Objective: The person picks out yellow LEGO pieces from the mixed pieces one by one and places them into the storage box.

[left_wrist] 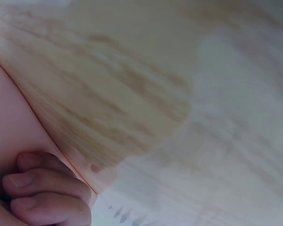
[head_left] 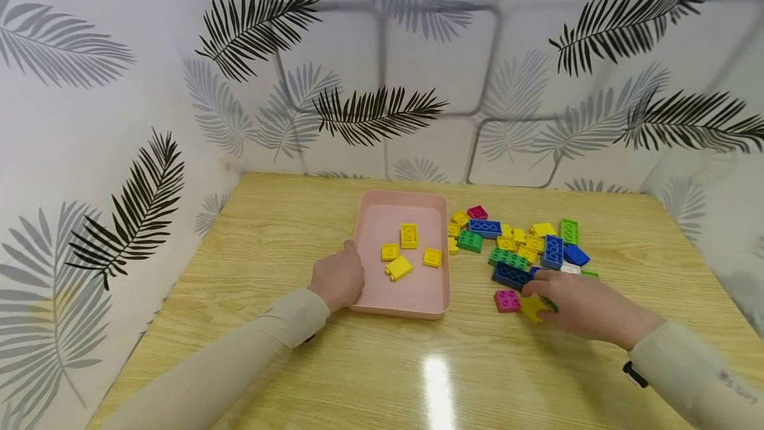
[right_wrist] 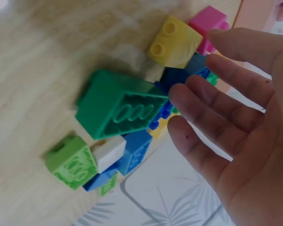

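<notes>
My left hand (head_left: 339,277) holds the left wall of a pink plastic tray (head_left: 400,307), its fingers curled by the wall in the left wrist view. Inside the tray lie several yellow bricks, among them a two-stud brick (head_left: 398,269). On the right, my right hand (head_left: 587,304) reaches over loose toy building bricks with fingers spread and slightly bent. Its thumb and index fingertip are close to a yellow brick (right_wrist: 176,41); contact cannot be made out. Next to that brick sits a pink brick (head_left: 507,301). A large green brick (right_wrist: 120,103) lies by the other fingertips, mostly hidden by the hand in the head view.
Blue, green, yellow and other bricks crowd the wooden table (head_left: 370,377) right of the tray, including a long blue brick (head_left: 485,228) and a lime brick (right_wrist: 72,162). A leaf-patterned wall (head_left: 418,151) stands behind the table.
</notes>
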